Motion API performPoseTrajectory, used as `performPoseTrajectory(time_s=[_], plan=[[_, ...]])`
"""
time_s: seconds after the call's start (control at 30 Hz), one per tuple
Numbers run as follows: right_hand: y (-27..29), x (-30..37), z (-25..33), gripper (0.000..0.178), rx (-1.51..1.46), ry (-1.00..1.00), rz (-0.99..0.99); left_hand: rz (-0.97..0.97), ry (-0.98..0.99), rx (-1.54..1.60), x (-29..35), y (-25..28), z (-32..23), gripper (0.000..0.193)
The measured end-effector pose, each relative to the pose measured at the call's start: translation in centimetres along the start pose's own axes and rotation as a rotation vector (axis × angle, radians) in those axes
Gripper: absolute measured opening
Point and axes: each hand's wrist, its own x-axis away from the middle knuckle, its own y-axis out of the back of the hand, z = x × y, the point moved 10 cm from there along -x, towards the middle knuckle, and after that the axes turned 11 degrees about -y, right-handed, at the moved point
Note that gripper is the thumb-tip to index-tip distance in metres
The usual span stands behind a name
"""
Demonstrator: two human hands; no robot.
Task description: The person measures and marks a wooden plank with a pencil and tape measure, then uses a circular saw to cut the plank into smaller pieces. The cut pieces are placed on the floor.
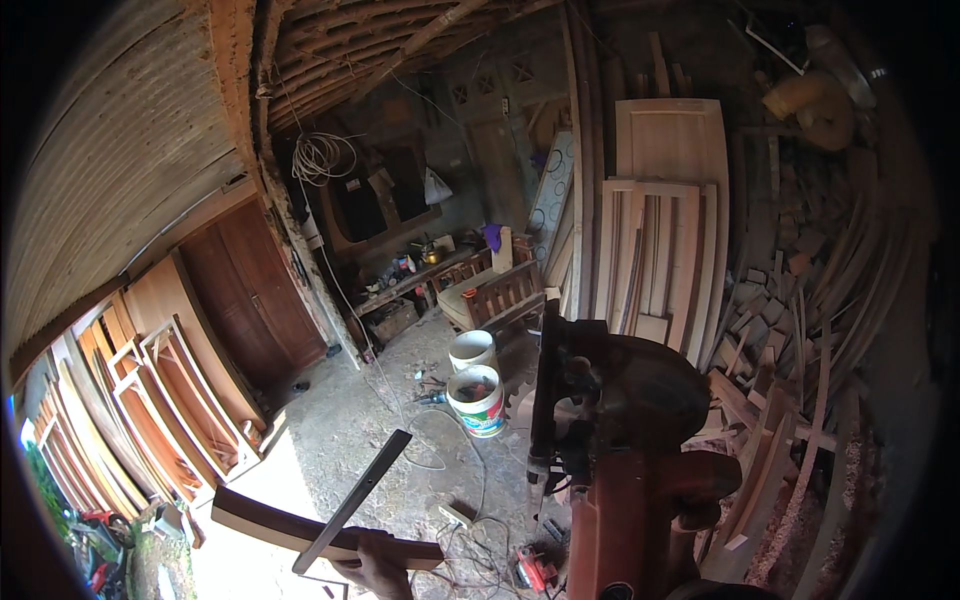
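My left hand (378,568) comes up from the bottom edge, shut on two wooden pieces held together. One is a long, slightly curved brown board (270,522) lying crosswise. The other is a dark, narrow slat (358,495) that slants up to the right across it. Just right of the hand stands a large reddish-brown machine (625,450) with a round housing and a dark upright part. My right hand is not visible.
Two white buckets (478,398) stand on the concrete floor among loose cables (440,455). A wooden bench (492,292) is further back. Frames lean along the left wall (170,410), door panels (662,240) and scrap wood (780,300) at the right. A small red power tool (535,572) lies near the machine's foot.
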Motion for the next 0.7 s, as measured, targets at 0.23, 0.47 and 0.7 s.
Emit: performPoseTrajectory(time_s=[0.23,0.47,0.7], plan=[[-6.7,4.4,0.1,0.071,0.194,0.105,-0.016,0.153,-0.066,0.026,1.5,-5.9,-4.9,0.049],[-9.4,5.9,-2.1,0.051,0.061,0.267,-0.229,0.277,0.037,-0.023,1.0,-5.3,-3.2,0.042],[-10.0,7.5,-2.4,0.047,0.173,0.261,-0.309,0.357,0.12,0.017,1.4,-6.0,-1.0,0.035]])
